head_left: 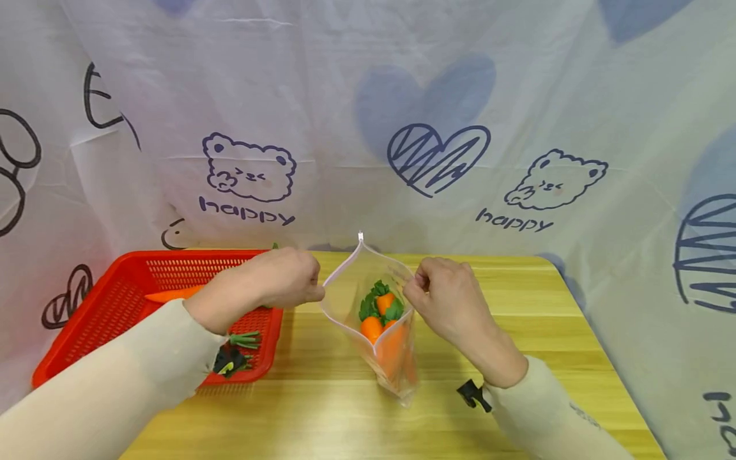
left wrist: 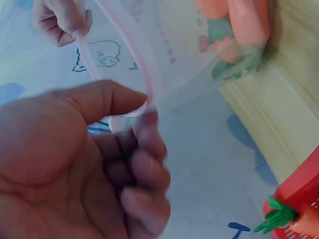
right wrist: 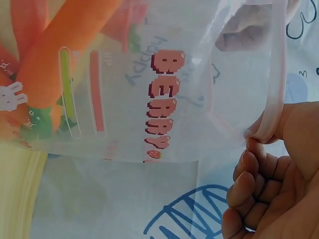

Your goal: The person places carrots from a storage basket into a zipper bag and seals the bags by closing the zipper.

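A clear zipper bag (head_left: 345, 300) with a pale pink rim stands spread open over the table. Inside it are several orange carrots (head_left: 372, 328) with green leafy tops. My left hand (head_left: 287, 276) pinches the rim on the left, thumb against forefinger, as the left wrist view shows. On the opposite side my right hand (head_left: 451, 297) pinches the rim between thumb and forefinger. The zip slider (head_left: 360, 236) sits at the far corner of the mouth. Red "BERRY" lettering (right wrist: 167, 99) is printed on the bag's side in the right wrist view.
A red plastic basket (head_left: 129, 271) stands at the left of the wooden table (head_left: 322, 415), partly behind my left forearm. It holds an orange carrot (head_left: 172, 294) and green stems (head_left: 244, 340). A printed white curtain (head_left: 345, 160) hangs behind the table and along its sides.
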Tool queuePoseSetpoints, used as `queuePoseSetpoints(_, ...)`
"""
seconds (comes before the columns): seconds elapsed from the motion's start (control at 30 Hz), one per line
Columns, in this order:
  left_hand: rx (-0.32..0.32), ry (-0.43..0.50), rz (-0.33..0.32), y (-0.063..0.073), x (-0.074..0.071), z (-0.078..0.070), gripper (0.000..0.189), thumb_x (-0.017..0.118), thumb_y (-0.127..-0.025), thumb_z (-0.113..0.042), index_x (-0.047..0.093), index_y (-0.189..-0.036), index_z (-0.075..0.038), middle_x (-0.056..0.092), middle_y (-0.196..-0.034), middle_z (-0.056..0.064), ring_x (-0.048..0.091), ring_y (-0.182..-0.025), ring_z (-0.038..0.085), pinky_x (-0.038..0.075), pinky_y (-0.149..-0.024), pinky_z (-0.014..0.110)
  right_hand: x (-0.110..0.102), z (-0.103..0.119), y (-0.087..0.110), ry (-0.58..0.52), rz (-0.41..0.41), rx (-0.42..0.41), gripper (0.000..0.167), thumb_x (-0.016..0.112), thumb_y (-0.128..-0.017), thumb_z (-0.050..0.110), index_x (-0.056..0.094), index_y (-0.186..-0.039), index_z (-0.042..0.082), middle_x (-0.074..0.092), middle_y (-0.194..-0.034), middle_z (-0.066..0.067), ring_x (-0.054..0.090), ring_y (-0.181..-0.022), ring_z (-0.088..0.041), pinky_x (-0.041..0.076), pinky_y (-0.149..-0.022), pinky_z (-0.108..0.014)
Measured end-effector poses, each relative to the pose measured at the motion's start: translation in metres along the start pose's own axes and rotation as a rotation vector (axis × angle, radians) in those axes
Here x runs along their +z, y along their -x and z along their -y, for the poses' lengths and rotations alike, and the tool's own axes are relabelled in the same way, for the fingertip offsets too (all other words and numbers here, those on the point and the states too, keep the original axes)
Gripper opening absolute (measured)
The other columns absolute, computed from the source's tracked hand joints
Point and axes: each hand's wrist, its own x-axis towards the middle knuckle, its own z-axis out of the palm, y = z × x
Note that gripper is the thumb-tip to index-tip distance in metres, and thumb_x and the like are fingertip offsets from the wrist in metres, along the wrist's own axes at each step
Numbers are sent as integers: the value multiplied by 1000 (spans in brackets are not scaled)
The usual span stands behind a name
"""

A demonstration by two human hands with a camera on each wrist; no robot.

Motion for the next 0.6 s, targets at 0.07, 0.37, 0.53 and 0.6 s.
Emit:
queuePoseSetpoints(0.07, 21, 37, -18, 1, 1, 6, 20, 63, -91, -20, 60, -71, -17, 51, -65, -4, 50, -61, 14, 39, -57, 30, 0, 0, 0, -1, 1, 4, 20, 67, -81, 8, 54, -66, 13, 52, -62, 2, 48, -59, -20, 46, -69, -40)
queuePoseSetpoints(0.37, -87, 64, -252, 2, 11, 74, 16, 62, -88, -12, 56, -73, -16, 50, -67, -1, 50, -66, 18, 36, -61, 32, -2, -3, 5, -5, -1, 43, 20, 66, -82, 7, 55, -67, 13, 53, -64, 1, 48, -60, -19, 44, -69, -38)
queuePoseSetpoints(0.53, -62, -62, -358, 4, 42, 123, 12, 66, -89, -9, 60, -80, -14, 54, -79, 2, 54, -81, 26, 45, -69, 40, -1, -6, 8, -9, -12, 38, 19, 67, -82, 6, 56, -68, 12, 55, -64, 2, 47, -59, -18, 43, -66, -36)
queuePoseSetpoints(0.6, -26, -120, -373, 4, 54, 141, 5, 70, -91, -10, 66, -88, -12, 59, -87, 3, 56, -91, 29, 50, -81, 46, 0, -7, 8, -9, -10, 43, 18, 67, -82, 6, 57, -68, 12, 56, -64, 2, 48, -59, -17, 43, -65, -37)
